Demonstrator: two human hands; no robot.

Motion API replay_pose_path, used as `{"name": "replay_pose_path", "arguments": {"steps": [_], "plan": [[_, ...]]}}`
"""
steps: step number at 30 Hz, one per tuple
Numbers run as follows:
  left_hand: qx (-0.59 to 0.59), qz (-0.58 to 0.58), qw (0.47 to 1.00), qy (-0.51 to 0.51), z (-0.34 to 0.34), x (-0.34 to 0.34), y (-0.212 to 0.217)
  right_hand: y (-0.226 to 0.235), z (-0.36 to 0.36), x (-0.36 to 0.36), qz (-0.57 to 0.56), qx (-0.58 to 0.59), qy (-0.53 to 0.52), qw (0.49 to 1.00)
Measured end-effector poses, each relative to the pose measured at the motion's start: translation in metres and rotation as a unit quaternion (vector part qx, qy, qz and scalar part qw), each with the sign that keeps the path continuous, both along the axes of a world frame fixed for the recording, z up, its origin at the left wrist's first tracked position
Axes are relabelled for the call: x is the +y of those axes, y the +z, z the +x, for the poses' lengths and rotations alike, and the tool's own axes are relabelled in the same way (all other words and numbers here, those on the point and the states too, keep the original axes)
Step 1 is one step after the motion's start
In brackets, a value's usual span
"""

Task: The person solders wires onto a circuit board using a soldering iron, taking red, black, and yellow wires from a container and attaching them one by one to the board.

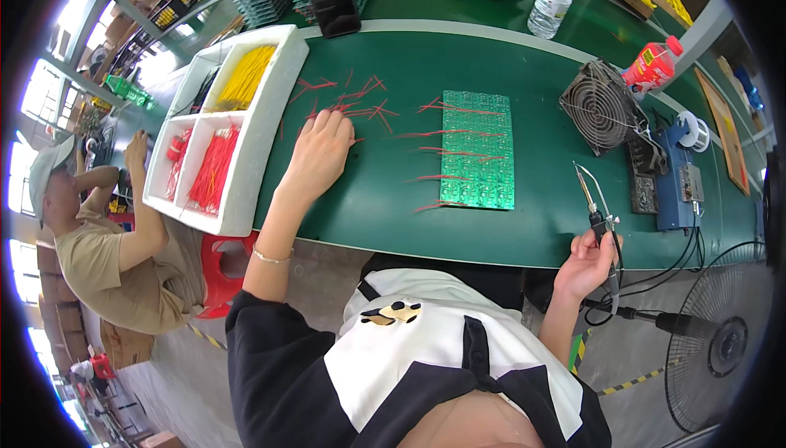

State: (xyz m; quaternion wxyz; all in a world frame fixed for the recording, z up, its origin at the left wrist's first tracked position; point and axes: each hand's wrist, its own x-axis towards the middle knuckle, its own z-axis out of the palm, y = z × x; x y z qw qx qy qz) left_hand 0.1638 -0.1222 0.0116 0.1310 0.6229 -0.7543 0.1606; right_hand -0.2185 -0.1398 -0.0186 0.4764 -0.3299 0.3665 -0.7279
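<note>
With left hand [323, 153] half-curled at loose red wires [381, 111] at eleven o'clock, impossible to tell if gripping one, and right hand [585, 261] wrapped round soldering iron [598, 224] at four, best pick singly, iron clear of green circuit board [477, 153] at two o'clock

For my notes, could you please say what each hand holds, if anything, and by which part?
The right hand holds the soldering iron by its handle. The left hand is at loose red wires; whether it grips any is unclear.
</note>
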Motion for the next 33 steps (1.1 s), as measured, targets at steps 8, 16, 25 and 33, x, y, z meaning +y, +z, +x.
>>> {"name": "replay_pose_path", "arguments": {"steps": [8,16,25,33], "plan": [[0.080,-0.003,0.996,0.048,0.015,-0.015,0.001,-0.004,0.000,-0.004,-0.031,0.043,-0.009,0.999],[0.066,0.024,0.998,-0.004,0.024,-0.032,0.003,-0.010,0.001,0.000,-0.067,0.043,-0.006,0.997],[-0.043,0.037,0.998,-0.001,0.021,-0.036,-0.003,-0.009,0.002,0.002,-0.095,0.040,0.020,0.994],[0.106,0.050,0.989,-0.086,0.013,-0.038,0.019,-0.007,0.000,0.003,-0.103,0.064,0.031,0.992]]}}
